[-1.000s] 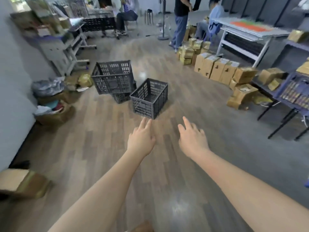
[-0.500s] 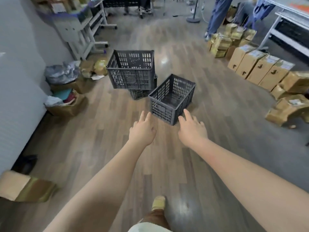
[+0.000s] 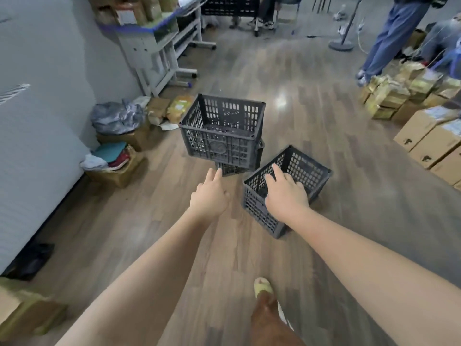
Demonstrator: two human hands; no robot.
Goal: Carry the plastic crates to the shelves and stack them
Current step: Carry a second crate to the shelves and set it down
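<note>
hands out over the crates

a person's left hand [image 3: 209,199] and right hand [image 3: 285,194] reach forward with fingers straight and loosely spread, holding nothing. the right hand hangs above the open top of a dark grey slotted plastic crate [image 3: 299,176] standing on the wood-pattern floor [image 3: 349,221]. just beyond, a second dark grey plastic crate [image 3: 222,136] sits tilted on a third, mostly hidden crate [image 3: 230,169]. brown cardboard boxes [image 3: 429,136] line the floor at right.

Single head-worn view, looking forward and down, floor [image 3: 154,245] near
</note>
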